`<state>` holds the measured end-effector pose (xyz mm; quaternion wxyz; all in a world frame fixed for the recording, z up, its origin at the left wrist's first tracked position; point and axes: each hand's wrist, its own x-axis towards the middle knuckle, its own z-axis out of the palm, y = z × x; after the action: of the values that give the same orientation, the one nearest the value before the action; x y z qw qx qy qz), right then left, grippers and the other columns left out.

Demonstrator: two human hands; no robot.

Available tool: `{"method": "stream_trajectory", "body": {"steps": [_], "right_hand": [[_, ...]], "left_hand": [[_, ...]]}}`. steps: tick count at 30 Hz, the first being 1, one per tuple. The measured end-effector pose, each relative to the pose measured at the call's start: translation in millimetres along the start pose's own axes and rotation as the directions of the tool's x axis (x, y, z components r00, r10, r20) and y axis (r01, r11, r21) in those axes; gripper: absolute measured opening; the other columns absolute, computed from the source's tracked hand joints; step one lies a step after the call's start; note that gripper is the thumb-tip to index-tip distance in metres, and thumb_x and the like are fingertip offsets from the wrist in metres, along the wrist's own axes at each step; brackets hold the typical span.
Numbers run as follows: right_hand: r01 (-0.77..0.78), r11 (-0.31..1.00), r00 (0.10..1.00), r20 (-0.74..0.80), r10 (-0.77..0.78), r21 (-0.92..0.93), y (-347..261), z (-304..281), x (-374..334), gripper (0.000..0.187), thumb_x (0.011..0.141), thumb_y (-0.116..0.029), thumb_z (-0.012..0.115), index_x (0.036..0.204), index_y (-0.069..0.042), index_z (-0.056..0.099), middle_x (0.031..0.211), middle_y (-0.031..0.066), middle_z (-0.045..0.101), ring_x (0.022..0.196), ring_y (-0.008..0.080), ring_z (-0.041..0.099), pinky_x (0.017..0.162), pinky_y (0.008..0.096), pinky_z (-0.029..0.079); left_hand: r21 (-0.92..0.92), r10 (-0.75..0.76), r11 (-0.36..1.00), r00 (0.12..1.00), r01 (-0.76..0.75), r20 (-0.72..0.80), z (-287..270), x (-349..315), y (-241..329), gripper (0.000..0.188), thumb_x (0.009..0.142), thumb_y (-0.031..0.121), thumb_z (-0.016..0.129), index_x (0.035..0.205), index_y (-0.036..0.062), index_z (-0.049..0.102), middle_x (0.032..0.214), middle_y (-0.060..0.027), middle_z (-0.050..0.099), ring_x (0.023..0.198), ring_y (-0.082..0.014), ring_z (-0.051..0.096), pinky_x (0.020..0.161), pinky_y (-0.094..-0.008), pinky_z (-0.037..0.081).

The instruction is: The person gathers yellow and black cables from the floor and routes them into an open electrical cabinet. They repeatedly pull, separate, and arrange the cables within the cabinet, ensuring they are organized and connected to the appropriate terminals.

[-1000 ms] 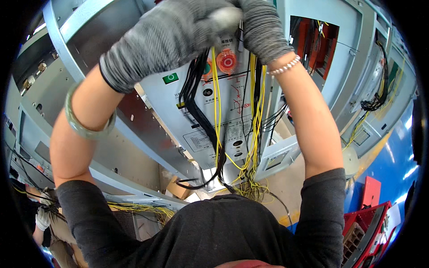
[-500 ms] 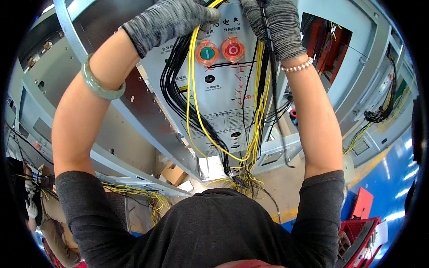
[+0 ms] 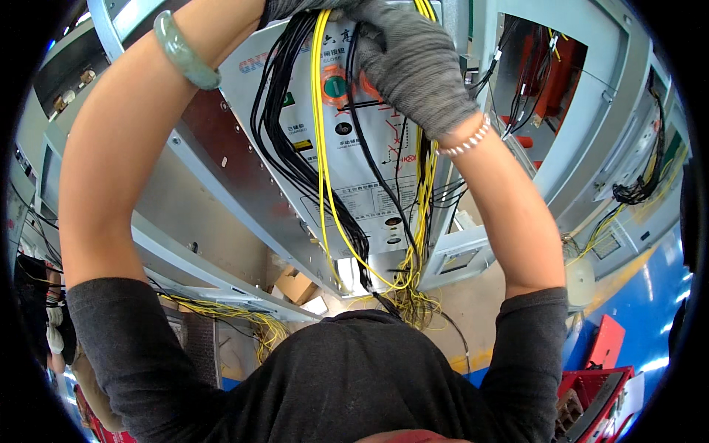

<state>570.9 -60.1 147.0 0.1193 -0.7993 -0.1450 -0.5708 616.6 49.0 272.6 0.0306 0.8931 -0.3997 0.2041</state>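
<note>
Grey-blue metal cabinets [image 3: 569,18] curve around the head view, with a glossy blue floor [image 3: 657,277] at the lower right, where a red toolbox [image 3: 591,395] stands. At the left edge, part of a co-worker [image 3: 53,336] shows. An open cardboard box [image 3: 295,286] lies low on the left of centre.

Both of the person's own hands wear grey knit gloves and are raised to the top of a light grey front panel [image 3: 295,177]. Two yellow wires [image 3: 320,111] and a thick bundle of black wires [image 3: 275,140] hang down from beside the left hand [image 3: 292,7], which the upper edge mostly cuts off — what its fingers grip, I cannot tell. Curled fingers on the right hand [image 3: 413,66] sit over the panel's top, partly covering an orange-rimmed button; a single black wire [image 3: 360,125] drops from just beside them, though whether they pinch it is unclear. Next to that button is a green one [image 3: 335,87]. Below, the wires run into a yellow-and-black tangle [image 3: 415,306] — low in front of the panel.
</note>
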Motion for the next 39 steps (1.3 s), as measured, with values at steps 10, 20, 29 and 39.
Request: {"method": "stream_trajectory", "body": {"steps": [10,20,29,39], "right_hand": [[-0.403,0.091,0.883,0.361,0.299,0.911,-64.1,49.8,-3.4,0.032,0.095,-0.038,0.044,0.097,-0.008,0.056,0.085,0.0058,0.059,0.066,0.0206,0.061,0.069,0.0395,0.057],[-0.270,-0.708,0.720,0.625,0.302,0.653,-86.7,7.4,3.5,0.050,0.091,-0.058,0.042,0.093,-0.009,0.052,0.057,-0.0045,0.035,0.047,0.0107,0.036,0.050,0.0311,0.041],[-0.561,-0.005,0.725,0.494,0.480,0.828,-71.8,-14.5,-1.7,0.030,0.092,-0.029,0.050,0.095,0.001,0.052,0.063,0.0063,0.055,0.051,0.0169,0.057,0.051,0.0307,0.055],[-0.898,0.281,0.437,0.598,0.672,0.340,-90.4,-53.3,54.9,0.020,0.087,-0.016,0.052,0.097,0.002,0.054,0.078,0.0236,0.062,0.062,0.0307,0.065,0.056,0.0382,0.053]], "left_hand": [[-0.404,-0.048,0.905,0.974,0.136,0.221,-12.0,-10.9,10.6,0.012,0.082,0.007,0.057,0.078,-0.0003,0.066,0.064,-0.0066,0.063,0.052,-0.0143,0.059,0.047,-0.0283,0.049],[-0.529,0.058,0.848,0.986,0.035,0.157,-1.5,-0.4,-3.2,0.018,0.085,0.014,0.056,0.080,-0.0008,0.065,0.071,-0.0122,0.066,0.064,-0.0201,0.063,0.058,-0.0313,0.053],[-0.853,0.405,0.521,0.890,-0.037,0.208,0.8,-8.2,-33.9,0.032,0.078,0.009,0.071,0.108,0.0006,0.064,0.091,-0.0021,0.067,0.078,-0.0105,0.061,0.072,-0.0274,0.052],[-0.193,0.202,0.962,0.979,-0.194,0.026,-5.0,-11.8,-29.0,0.024,0.076,0.023,0.067,0.094,0.0074,0.070,0.082,-0.0093,0.068,0.075,-0.0193,0.062,0.070,-0.0329,0.048]]}}
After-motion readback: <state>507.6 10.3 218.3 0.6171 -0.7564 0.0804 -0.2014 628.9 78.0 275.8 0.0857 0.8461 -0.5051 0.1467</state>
